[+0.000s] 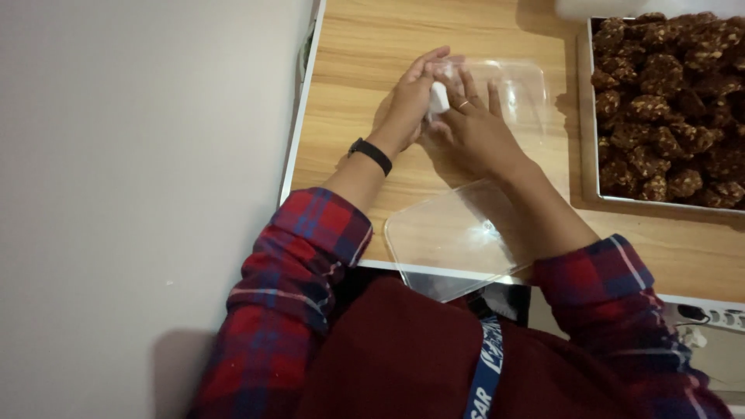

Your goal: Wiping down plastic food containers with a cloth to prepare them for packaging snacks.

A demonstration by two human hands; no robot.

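Observation:
My left hand and my right hand meet over the wooden table, both touching a small white object pinched between them. My right hand has a ring on one finger, and its fingers rest on a clear plastic container lying on the table. A clear plastic lid lies near the table's front edge, partly under my right forearm. My left wrist wears a black band.
A metal tray full of brown, lumpy cookies stands at the right. A white wall fills the left side. A white power strip shows below the table edge at the right.

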